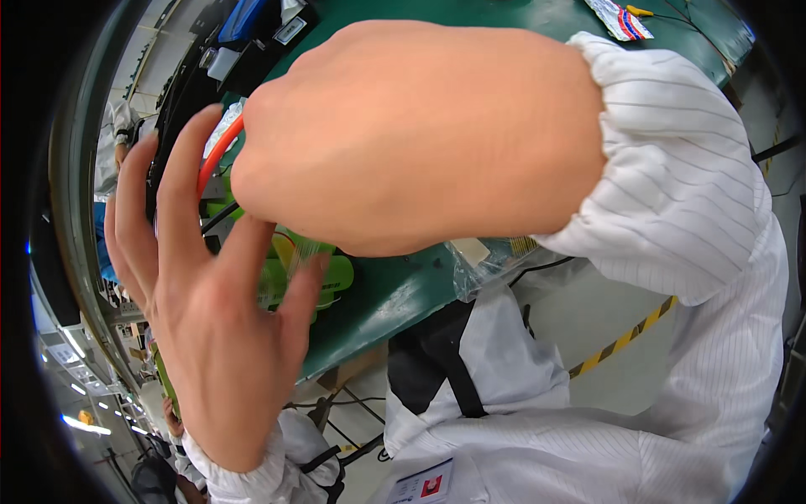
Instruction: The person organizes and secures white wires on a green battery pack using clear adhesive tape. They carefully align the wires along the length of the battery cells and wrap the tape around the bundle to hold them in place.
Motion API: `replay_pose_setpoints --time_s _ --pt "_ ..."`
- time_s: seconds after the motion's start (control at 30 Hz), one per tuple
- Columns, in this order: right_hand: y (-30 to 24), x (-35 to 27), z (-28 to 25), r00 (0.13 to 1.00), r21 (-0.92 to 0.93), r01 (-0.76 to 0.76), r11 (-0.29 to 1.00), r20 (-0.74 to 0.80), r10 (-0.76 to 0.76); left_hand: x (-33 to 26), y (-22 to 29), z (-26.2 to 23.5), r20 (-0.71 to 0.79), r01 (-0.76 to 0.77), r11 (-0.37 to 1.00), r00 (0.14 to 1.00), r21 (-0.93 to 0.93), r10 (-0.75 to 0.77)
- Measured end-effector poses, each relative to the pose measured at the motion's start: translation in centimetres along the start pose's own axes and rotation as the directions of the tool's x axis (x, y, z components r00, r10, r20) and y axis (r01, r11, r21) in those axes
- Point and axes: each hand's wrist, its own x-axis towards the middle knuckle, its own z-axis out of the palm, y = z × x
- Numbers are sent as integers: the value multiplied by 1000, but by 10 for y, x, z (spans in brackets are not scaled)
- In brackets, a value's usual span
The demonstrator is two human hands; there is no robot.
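Note:
My right hand (pixel 420 139) is closed in a loose fist, very close in view above the bench, its back hiding the fingers and whatever they grip. From behind its knuckles a curved orange-red strip (pixel 220 155), cable or handle, runs down towards my left hand (pixel 218 319). The left fingers are spread, thumb apart, with the index fingertip tucked out of sight under the right fist. Beyond the left thumb lie green-wrapped cylinders (pixel 336 273), with a yellow and red wire (pixel 284 245) by them. A black cable (pixel 220 217) shows between the left fingers.
The green bench top (pixel 403 290) bears a clear plastic bag (pixel 487 260) at its near edge. A striped packet (pixel 620 18) and a yellow-handled tool (pixel 640 11) lie far right. Black and blue equipment (pixel 260 38) stands far left. Other people in white sit at the left.

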Motion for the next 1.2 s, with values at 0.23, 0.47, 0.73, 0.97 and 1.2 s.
replay_pose_setpoints --time_s 0.23,0.47,0.73,0.97,1.2 --pt "-2 -2 -11 998 26 54 998 39 -54 7 -7 6 15 17 996 1000 -91 -16" --pt "-25 -11 1 986 -291 -161 943 -78 144 -32 -16 -45 -72 130 975 987 -183 -145" --pt "3 -7 11 991 -96 -114 989 56 119 -78 91 36 464 156 -644 817 -749 -342" --pt "12 -14 9 979 2 -195 981 64 194 -76 121 65 83 -112 -287 803 -951 -590" --pt "28 -45 12 965 137 -246 960 -63 256 -129 10 28 -353 -224 304 801 -926 -484"
